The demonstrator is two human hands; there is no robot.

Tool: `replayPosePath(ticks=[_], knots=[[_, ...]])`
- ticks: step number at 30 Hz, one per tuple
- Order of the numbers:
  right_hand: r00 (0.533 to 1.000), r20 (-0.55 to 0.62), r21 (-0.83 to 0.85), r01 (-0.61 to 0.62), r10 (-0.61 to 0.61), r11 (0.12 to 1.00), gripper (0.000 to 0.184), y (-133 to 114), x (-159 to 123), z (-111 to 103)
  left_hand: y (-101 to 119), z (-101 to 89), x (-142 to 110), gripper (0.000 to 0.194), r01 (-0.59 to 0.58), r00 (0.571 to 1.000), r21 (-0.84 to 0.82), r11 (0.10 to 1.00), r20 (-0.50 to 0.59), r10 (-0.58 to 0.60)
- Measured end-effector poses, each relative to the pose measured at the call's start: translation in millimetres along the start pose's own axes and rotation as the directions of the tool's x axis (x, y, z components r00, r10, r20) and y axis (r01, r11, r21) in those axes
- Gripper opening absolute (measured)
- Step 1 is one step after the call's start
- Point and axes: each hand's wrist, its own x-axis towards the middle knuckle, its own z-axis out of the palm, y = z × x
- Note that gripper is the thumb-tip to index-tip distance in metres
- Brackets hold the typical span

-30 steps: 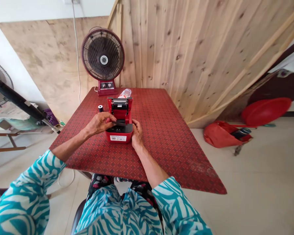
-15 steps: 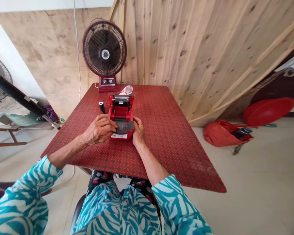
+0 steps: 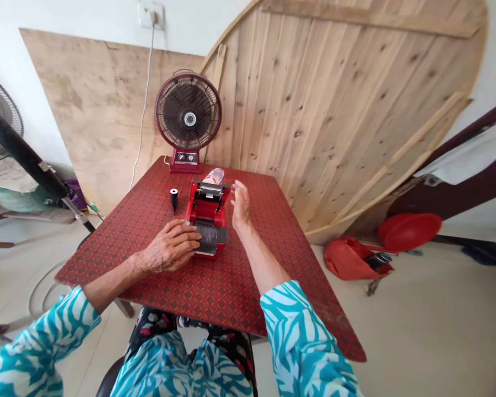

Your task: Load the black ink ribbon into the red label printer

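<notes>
A red label printer (image 3: 219, 219) stands on the table with its lid (image 3: 212, 191) tipped up and back. Dark shiny film (image 3: 207, 239) lies across the front of its bay. My left hand (image 3: 169, 246) is closed over the printer's front left edge, fingertips on the film, thumb hidden. Beside the right edge of the raised lid is my right hand (image 3: 241, 204), fingers up and slightly apart; whether they touch the lid I cannot tell. Left of the printer, a small black roll with a white core (image 3: 173, 197) stands upright.
A clear plastic bottle (image 3: 215, 176) lies behind the printer. The maroon fan (image 3: 189, 118) stands at the back of the red patterned table (image 3: 268, 231). On the floor at right are an open red bag (image 3: 347, 259) and a red basin (image 3: 409, 230). A white cord (image 3: 144, 116) hangs down the wall.
My right hand has left the printer's lower right side and moved up beside the raised lid. My left hand stays at the front left edge. The view has tilted upward.
</notes>
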Motion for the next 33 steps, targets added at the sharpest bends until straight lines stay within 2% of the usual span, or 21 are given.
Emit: replayPosePath(ticks=[2,4,9,11,13,15,17,18,19,20,21,22,23,25,27,28,33], knots=[[0.997,0.079,-0.02,0.019,-0.018,1.0,0.052,-9.9,7.5,4.3,1.7,1.1,0.1,0.029,0.001,0.999,-0.037,0.999,-0.032,-0.002],[0.992,0.115,-0.041,0.05,-0.045,0.998,0.053,-12.9,1.2,3.2,2.8,2.4,0.2,0.03,-0.023,0.999,-0.021,1.0,-0.048,0.022],[0.962,0.127,-0.145,0.258,-0.241,0.955,0.057,-6.0,-46.8,-19.3,1.3,7.4,-4.3,0.024,-0.137,0.985,0.168,0.976,-0.082,0.152],[0.96,0.136,-0.171,0.266,-0.245,0.949,0.056,-3.1,-65.0,-27.7,1.1,8.2,-6.9,0.023,-0.163,0.979,0.216,0.963,-0.085,0.185],[0.959,0.154,-0.181,0.264,-0.238,0.948,0.055,-0.9,-77.4,-32.5,2.6,7.1,-8.2,0.024,-0.142,0.985,0.197,0.97,-0.067,0.158],[0.956,0.164,-0.184,0.273,-0.245,0.944,0.053,0.9,-83.7,-33.7,4.7,4.9,-6.7,0.023,-0.083,0.991,0.124,0.989,-0.094,0.095],[0.958,0.156,-0.174,0.267,-0.241,0.948,0.049,2.4,-85.5,-32.2,4.1,3.4,-1.3,0.023,0.061,0.981,0.011,0.998,-0.186,-0.058],[0.963,0.146,-0.16,0.25,-0.227,0.955,0.046,3.2,-85.4,-30.7,1.8,3.4,2.9,0.024,0.175,0.951,-0.069,0.982,-0.248,-0.187],[0.969,0.132,-0.139,0.226,-0.208,0.964,0.042,4.2,-84.9,-28.8,-2.0,4.1,7.9,0.026,0.301,0.892,-0.17,0.938,-0.298,-0.34],[0.975,0.114,-0.111,0.201,-0.188,0.973,0.037,5.5,-84.3,-26.6,-7.2,5.5,13.3,0.03,0.415,0.807,-0.289,0.863,-0.322,-0.496],[0.982,0.09,-0.076,0.173,-0.166,0.982,0.033,7.0,-83.6,-24.3,-13.6,7.4,18.8,0.036,0.503,0.703,-0.414,0.759,-0.315,-0.638],[0.989,0.06,-0.035,0.14,-0.138,0.989,0.029,8.6,-82.9,-22.0,-20.5,9.6,23.8,0.044,0.545,0.613,-0.532,0.648,-0.276,-0.741],[0.994,0.03,0.008,0.103,-0.103,0.995,0.027,10.2,-82.2,-19.9,-27.3,12.0,28.1,0.051,0.566,0.543,-0.622,0.541,-0.212,-0.812],[1.0,-0.001,0.085,0.018,-0.017,0.996,0.03,13.0,-80.9,-17.2,-38.3,16.4,33.6,0.061,0.58,0.453,-0.731,0.359,-0.077,-0.888],[0.998,0.019,0.13,-0.064,0.062,0.989,0.035,14.0,-79.9,-16.8,-44.2,19.4,35.3,0.066,0.579,0.405,-0.777,0.248,0.01,-0.914],[0.995,0.041,0.145,-0.093,0.088,0.985,0.037,13.7,-79.4,-17.4,-45.5,20.3,35.3,0.067,0.571,0.395,-0.792,0.215,0.036,-0.918],[0.986,0.12,0.196,-0.137,0.115,0.971,0.045,8.4,-77.3,-21.6,-46.2,20.2,36.9,0.07,0.53,0.391,-0.842,0.104,0.134,-0.911]])
